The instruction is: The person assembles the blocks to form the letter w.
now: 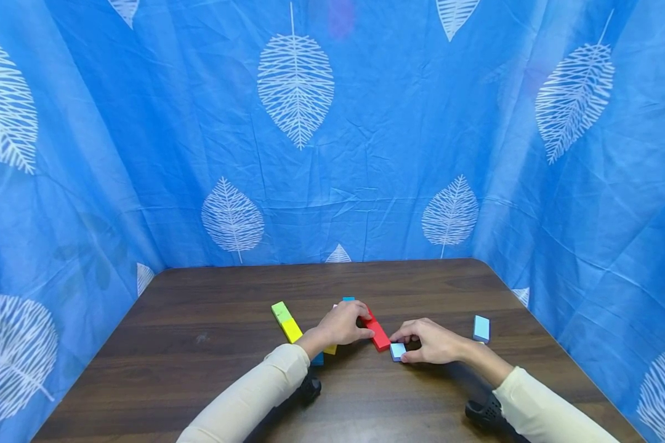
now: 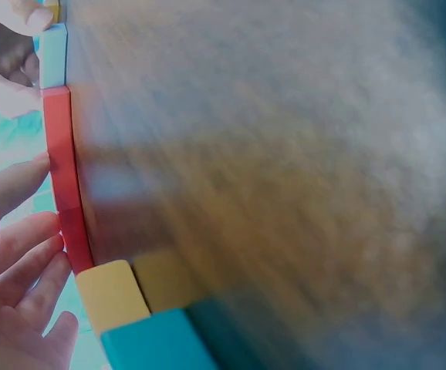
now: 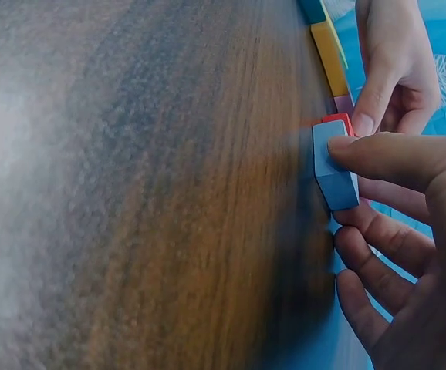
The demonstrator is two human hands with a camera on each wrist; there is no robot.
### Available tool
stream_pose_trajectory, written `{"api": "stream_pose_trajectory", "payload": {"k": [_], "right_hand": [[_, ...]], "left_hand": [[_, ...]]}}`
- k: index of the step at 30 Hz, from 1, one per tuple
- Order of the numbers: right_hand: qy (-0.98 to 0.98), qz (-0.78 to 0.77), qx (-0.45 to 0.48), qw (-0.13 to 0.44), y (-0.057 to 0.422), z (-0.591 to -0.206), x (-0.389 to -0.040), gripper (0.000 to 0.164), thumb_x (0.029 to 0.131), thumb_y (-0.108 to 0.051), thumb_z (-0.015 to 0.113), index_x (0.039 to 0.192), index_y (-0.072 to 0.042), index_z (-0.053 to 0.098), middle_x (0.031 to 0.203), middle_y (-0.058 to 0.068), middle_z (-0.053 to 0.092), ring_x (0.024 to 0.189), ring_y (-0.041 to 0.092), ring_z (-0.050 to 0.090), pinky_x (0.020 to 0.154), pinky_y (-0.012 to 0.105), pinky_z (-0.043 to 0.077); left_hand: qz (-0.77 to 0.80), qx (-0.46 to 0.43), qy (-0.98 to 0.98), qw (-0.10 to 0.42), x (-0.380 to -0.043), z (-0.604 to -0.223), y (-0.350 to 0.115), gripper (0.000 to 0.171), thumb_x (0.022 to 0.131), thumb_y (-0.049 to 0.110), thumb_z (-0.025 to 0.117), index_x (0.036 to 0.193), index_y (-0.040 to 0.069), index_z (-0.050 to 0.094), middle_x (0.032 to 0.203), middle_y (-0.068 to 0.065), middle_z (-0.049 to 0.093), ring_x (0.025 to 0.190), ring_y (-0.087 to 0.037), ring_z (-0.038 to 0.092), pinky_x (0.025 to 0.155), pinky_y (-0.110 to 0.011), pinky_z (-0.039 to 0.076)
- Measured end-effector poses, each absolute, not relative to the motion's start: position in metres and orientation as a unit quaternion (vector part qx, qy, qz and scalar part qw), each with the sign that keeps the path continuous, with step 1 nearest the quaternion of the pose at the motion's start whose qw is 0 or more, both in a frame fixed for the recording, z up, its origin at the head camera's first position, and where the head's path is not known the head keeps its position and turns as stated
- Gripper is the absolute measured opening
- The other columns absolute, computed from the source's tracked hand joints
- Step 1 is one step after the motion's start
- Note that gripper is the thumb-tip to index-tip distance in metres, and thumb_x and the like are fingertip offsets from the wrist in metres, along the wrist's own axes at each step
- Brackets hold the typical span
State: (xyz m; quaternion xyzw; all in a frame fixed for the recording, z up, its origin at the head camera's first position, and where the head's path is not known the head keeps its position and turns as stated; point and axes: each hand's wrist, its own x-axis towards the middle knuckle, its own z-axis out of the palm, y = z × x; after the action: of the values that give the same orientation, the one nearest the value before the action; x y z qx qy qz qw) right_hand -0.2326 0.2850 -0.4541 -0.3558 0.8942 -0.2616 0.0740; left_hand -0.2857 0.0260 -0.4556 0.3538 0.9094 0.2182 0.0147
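My left hand [image 1: 342,323] bends its thumb and fingers about the red blocks [image 1: 380,337], which form a diagonal line on the table. In the left wrist view its fingertips rest along the red strip [image 2: 63,166]. My right hand [image 1: 432,341] pinches a small light-blue block [image 1: 397,352] by thumb and finger, at the near end of the red line. In the right wrist view, the thumb lies on the light-blue block [image 3: 332,162], beside the red end [image 3: 337,119]. Yellow [image 2: 115,294] and teal [image 2: 157,343] blocks stand near my left hand, partly hidden in the head view.
A lime-green block [image 1: 281,312] and a yellow block [image 1: 292,330] lie in a diagonal line left of my left hand. Another light-blue block [image 1: 481,328] sits at the right. Blue leaf-patterned cloth [image 1: 343,172] hangs around the brown table [image 1: 210,307].
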Motion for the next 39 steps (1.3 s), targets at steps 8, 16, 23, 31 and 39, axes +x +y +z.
{"api": "stream_pose_trajectory", "payload": {"k": [8, 16, 23, 31, 39], "right_hand": [[0.897, -0.269, -0.341, 0.087, 0.284, -0.454, -0.233, 0.034, 0.093, -0.027, 0.079, 0.124, -0.013, 0.074, 0.109, -0.013, 0.064, 0.093, 0.010, 0.060, 0.080, 0.032, 0.053], [0.899, -0.264, -0.338, 0.085, 0.285, -0.451, -0.234, 0.033, 0.093, -0.029, 0.079, 0.121, -0.013, 0.075, 0.107, -0.013, 0.064, 0.091, 0.011, 0.059, 0.079, 0.032, 0.052], [0.898, -0.266, -0.342, 0.082, 0.295, -0.450, -0.233, 0.033, 0.093, -0.030, 0.078, 0.121, -0.012, 0.075, 0.107, -0.012, 0.064, 0.092, 0.011, 0.059, 0.080, 0.031, 0.053], [0.914, -0.261, -0.301, 0.079, 0.318, -0.437, -0.227, 0.033, 0.093, -0.028, 0.077, 0.122, -0.012, 0.074, 0.111, -0.008, 0.067, 0.098, 0.014, 0.060, 0.087, 0.038, 0.055], [0.920, -0.241, -0.299, 0.077, 0.340, -0.428, -0.219, 0.037, 0.091, -0.027, 0.080, 0.121, -0.008, 0.073, 0.112, -0.003, 0.067, 0.102, 0.021, 0.064, 0.088, 0.044, 0.056]], "left_hand": [[0.223, 0.357, 0.907, 0.016, -0.285, -0.453, 0.025, 0.036, 0.090, 0.033, 0.083, 0.119, 0.012, 0.079, 0.128, -0.001, 0.068, 0.118, -0.018, 0.060, 0.100, -0.035, 0.051], [0.221, 0.355, 0.908, 0.019, -0.286, -0.453, 0.025, 0.038, 0.090, 0.034, 0.083, 0.120, 0.011, 0.078, 0.129, -0.001, 0.067, 0.119, -0.018, 0.060, 0.099, -0.033, 0.052], [0.223, 0.345, 0.911, 0.028, -0.285, -0.453, 0.026, 0.038, 0.091, 0.034, 0.082, 0.121, 0.012, 0.078, 0.132, 0.000, 0.066, 0.119, -0.018, 0.059, 0.100, -0.034, 0.051], [0.226, 0.346, 0.910, 0.028, -0.284, -0.453, 0.025, 0.040, 0.091, 0.033, 0.082, 0.123, 0.011, 0.077, 0.132, -0.002, 0.066, 0.120, -0.019, 0.058, 0.098, -0.030, 0.052], [0.226, 0.347, 0.910, 0.030, -0.284, -0.451, 0.024, 0.040, 0.091, 0.034, 0.083, 0.122, 0.011, 0.077, 0.132, -0.002, 0.066, 0.120, -0.019, 0.058, 0.099, -0.033, 0.051]]}}
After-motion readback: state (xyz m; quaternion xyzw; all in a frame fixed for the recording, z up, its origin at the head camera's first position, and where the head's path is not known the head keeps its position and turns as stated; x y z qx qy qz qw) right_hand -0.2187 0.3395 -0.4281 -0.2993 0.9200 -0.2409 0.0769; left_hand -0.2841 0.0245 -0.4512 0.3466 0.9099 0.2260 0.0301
